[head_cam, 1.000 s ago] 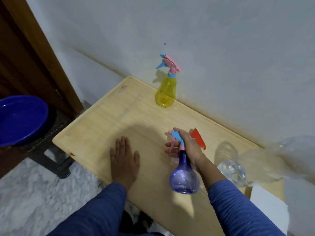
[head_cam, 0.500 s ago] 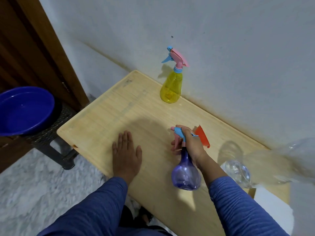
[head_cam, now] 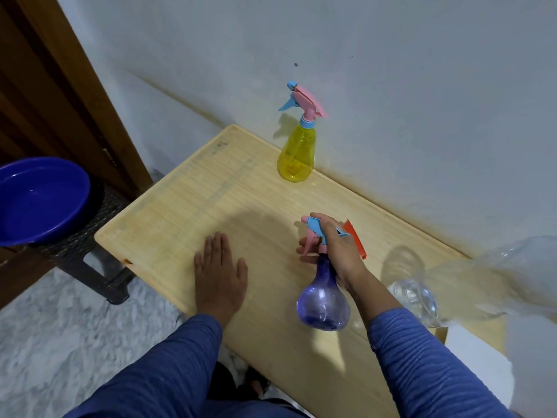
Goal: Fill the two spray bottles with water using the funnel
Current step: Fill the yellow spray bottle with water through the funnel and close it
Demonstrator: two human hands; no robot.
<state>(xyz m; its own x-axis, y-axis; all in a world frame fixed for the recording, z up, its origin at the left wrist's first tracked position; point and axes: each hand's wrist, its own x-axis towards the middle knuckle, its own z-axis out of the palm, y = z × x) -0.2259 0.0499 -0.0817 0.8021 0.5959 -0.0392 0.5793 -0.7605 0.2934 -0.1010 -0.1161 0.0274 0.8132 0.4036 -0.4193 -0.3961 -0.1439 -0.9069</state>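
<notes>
Showing a wooden table (head_cam: pixel 187 206) set against a pale wall (head_cam: pixel 391 86), its left corner and near edge free over a grey floor (head_cam: pixel 60 342). Bare tabletop lies ahead of and to the left of both hands, reaching to the table's left edge.

The right hand (head_cam: pixel 334 251) grips the spray head and neck of the purple spray bottle (head_cam: pixel 324 306); its fingers (head_cam: pixel 304 250) curl round the front at the pink trigger, and the thumb side lies over the blue top. The bottle's round body sits below the hand, toward the near edge; whether its base touches the table cannot be told.

The left hand (head_cam: pixel 220 273) rests flat on the table, palm down, fingers straight and close together, holding nothing, well to the left of the right hand.

The orange funnel (head_cam: pixel 355 239) lies just behind the right hand, partly hidden by it. The yellow spray bottle (head_cam: pixel 297 155) stands upright well beyond the right hand's fingers, at the wall, with its pink and blue head in place. A clear plastic bottle (head_cam: pixel 416 297) lies to the right of the right forearm, blurred toward the frame edge.

A blue basin (head_cam: pixel 42 200) sits on a dark stool (head_cam: pixel 90 251) off the table's left corner.
</notes>
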